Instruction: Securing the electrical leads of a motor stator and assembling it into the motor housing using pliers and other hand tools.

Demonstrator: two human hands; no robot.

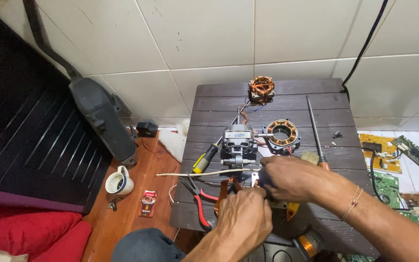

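Note:
Both my hands meet over the near part of a small dark wooden table (209, 99). My left hand (244, 217) is curled around a small part with copper-coloured strips showing beside the fingers. My right hand (289, 177) pinches the same small part from the right; what exactly it is stays hidden under the fingers. Just beyond the hands sits a grey electric motor (238, 143) with a white wire (195, 173) running left from it.
On the table lie a yellow-handled screwdriver (204, 159), red-handled pliers (201, 201), a long screwdriver (315, 131), a round copper stator (282, 133) and a smaller copper coil (261, 89). A mug (119, 183) and small red pack (148, 203) stand on the floor; circuit boards (386, 162) at right.

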